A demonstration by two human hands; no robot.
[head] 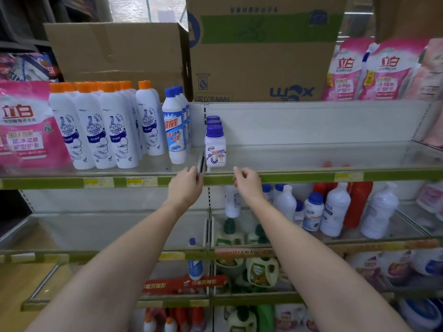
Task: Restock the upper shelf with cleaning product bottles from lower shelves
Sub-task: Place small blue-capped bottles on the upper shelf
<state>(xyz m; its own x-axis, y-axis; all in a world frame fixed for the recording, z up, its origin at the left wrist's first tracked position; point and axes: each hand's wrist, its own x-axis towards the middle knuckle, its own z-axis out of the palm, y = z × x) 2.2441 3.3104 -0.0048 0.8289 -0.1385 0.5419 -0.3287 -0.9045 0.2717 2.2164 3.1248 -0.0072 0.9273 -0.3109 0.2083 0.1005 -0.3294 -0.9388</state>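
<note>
Up close, left hand point(185, 188) and right hand point(247, 182), fingers curled loosely, holding nothing, at upper shelf point(311, 175) front edge, squat purple-capped plastic bottles point(215, 146) lined behind, lower-shelf rounded white bottles point(334, 212).

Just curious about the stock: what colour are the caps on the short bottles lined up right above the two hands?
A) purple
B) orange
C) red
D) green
A: the short bottles by the divider on the upper shelf carry purple caps; orange caps sit on taller bottles further left.
</note>
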